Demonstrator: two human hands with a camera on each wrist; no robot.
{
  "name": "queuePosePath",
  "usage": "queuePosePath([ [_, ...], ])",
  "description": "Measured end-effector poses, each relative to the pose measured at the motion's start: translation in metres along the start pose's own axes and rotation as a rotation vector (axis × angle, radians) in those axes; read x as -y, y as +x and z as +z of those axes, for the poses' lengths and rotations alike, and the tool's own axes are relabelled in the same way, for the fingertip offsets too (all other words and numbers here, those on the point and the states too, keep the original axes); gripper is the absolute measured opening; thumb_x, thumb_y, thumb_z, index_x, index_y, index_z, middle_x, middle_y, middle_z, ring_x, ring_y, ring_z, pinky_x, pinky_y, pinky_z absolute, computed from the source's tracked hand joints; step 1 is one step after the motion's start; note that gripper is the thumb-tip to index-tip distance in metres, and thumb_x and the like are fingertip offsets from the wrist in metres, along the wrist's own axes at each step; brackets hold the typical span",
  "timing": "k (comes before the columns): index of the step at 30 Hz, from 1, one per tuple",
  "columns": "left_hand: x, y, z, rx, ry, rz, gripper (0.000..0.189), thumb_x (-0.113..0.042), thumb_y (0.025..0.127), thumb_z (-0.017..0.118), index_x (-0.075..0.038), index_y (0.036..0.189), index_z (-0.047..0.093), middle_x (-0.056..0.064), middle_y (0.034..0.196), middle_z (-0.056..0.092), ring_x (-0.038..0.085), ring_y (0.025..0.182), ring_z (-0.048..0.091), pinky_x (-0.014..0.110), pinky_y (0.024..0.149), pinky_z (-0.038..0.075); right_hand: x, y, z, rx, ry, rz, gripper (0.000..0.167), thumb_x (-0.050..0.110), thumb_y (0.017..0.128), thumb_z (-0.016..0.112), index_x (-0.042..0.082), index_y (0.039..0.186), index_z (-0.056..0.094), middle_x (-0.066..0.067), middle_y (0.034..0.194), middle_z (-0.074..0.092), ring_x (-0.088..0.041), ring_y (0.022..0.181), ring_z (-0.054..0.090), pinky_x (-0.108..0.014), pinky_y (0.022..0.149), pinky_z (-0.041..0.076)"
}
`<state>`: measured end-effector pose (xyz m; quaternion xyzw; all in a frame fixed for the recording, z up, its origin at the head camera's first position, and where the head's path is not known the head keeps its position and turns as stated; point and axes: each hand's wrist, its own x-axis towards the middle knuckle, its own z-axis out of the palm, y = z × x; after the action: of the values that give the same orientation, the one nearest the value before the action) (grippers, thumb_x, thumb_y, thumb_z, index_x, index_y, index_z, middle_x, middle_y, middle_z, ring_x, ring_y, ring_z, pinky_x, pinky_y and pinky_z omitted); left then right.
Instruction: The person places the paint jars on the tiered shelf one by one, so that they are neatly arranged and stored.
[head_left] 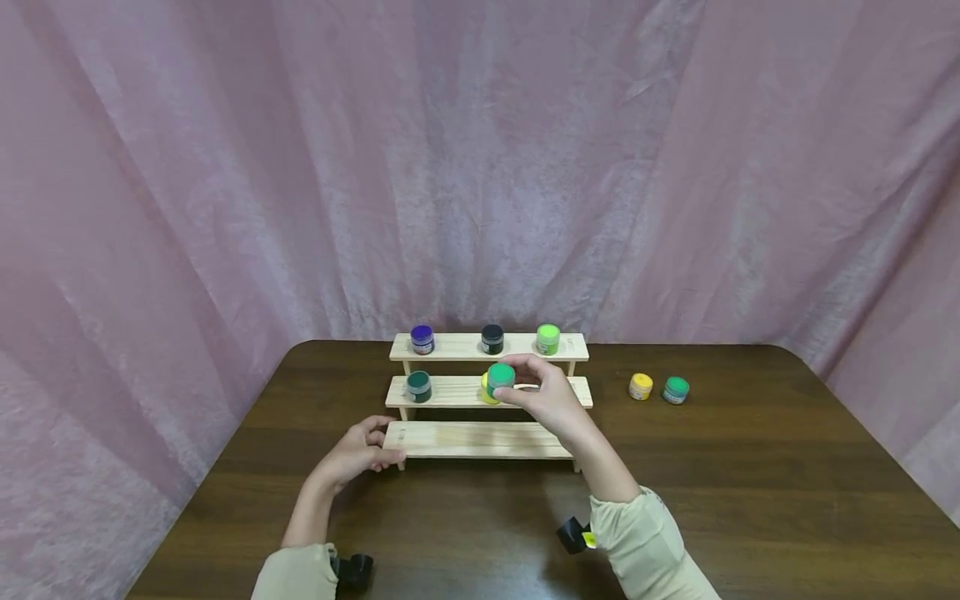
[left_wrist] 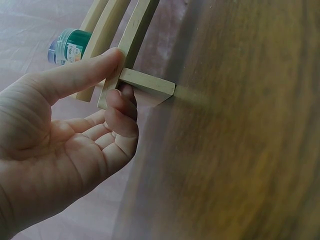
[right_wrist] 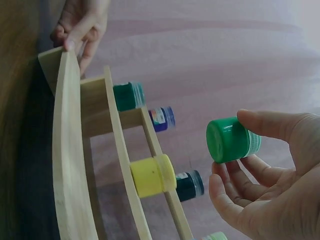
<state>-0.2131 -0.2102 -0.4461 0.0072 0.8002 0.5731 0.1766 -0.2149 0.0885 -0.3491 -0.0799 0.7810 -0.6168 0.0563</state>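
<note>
A three-step wooden rack (head_left: 480,439) stands on the table. With thumb and fingers, my left hand (head_left: 360,450) pinches the left end of its lowest board, as the left wrist view shows close up. My right hand (head_left: 551,402) holds a green paint jar (right_wrist: 230,140) between thumb and fingertips, raised off the rack. In the head view that jar partly covers a yellow jar (right_wrist: 151,176) on the middle board. A dark green jar (head_left: 418,387) sits at the middle board's left. Along the top board are a purple jar (head_left: 422,340), a black jar (head_left: 492,339) and a light green jar (head_left: 548,339).
To the right of the rack, a yellow-orange jar (head_left: 641,387) and a teal-green jar (head_left: 677,390) stand on the brown wooden table (head_left: 750,483). A pink curtain (head_left: 480,167) hangs behind the table's far edge.
</note>
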Motion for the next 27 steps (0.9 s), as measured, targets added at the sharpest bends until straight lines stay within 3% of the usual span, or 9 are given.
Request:
queuePosePath([
  [15, 0.003, 0.000, -0.002, -0.003, -0.019, 0.009, 0.072, -0.007, 0.081, 0.073, 0.009, 0.140, 0.036, 0.002, 0.080, 0.062, 0.015, 0.070, 0.052, 0.025, 0.063, 0.045, -0.004, 0.000, 0.034, 0.064, 0.016, -0.004, 0.042, 0.010, 0.082, 0.075, 0.007, 0.122, 0.063, -0.013, 0.114, 0.066, -0.018, 0.100, 0.061, -0.025, 0.081, 0.051],
  [27, 0.003, 0.002, 0.001, 0.000, -0.012, 0.009, 0.072, -0.009, 0.081, 0.073, 0.009, 0.140, 0.035, 0.005, 0.083, 0.064, 0.015, 0.071, 0.053, 0.026, 0.064, 0.045, -0.015, 0.004, 0.061, 0.118, -0.016, -0.027, 0.041, 0.008, 0.083, 0.074, 0.002, 0.122, 0.063, -0.017, 0.110, 0.066, -0.017, 0.096, 0.062, -0.026, 0.081, 0.052],
])
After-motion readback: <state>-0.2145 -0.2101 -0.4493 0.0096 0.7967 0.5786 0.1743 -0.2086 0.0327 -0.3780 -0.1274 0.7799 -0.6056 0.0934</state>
